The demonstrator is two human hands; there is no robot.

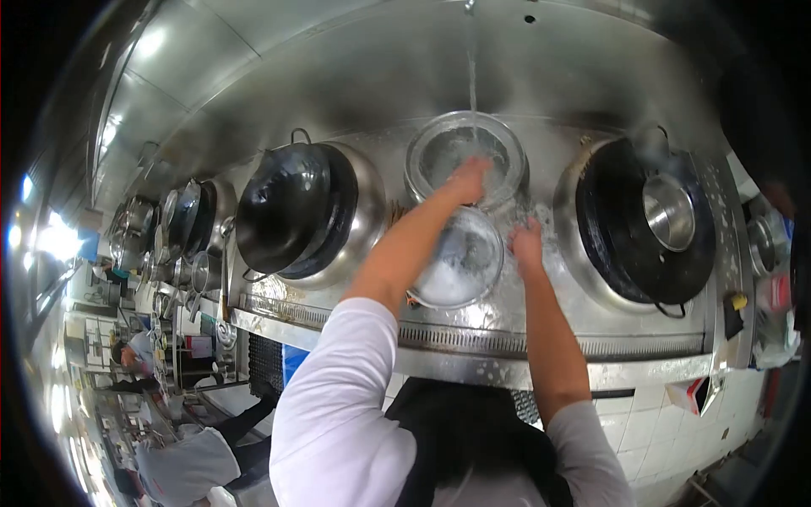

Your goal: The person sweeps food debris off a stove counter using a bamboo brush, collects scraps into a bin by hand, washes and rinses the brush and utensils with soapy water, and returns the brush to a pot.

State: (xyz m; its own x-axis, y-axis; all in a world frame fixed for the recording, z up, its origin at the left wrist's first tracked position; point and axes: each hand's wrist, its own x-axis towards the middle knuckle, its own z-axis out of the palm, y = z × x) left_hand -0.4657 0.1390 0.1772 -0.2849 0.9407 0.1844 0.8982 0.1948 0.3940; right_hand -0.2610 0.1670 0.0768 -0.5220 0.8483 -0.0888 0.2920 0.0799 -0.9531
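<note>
Water from a tap [470, 7] runs into a round metal basin [414, 165] at the back centre of the steel counter. My left hand [470, 179] is over the near part of this basin, its fingers blurred, so whether it holds anything is unclear. In front stands a second metal bowl [456, 266] with whitish, foamy liquid, under my left forearm. My right hand [527, 242] is just right of that bowl, above the wet counter, fingers apart and nothing in them.
A black wok [283, 207] rests tilted on the left burner. Another wok [617, 220] with a metal pot [669, 213] in it is on the right. A slotted drain [473, 340] runs along the front. Other people [187, 465] are at the lower left.
</note>
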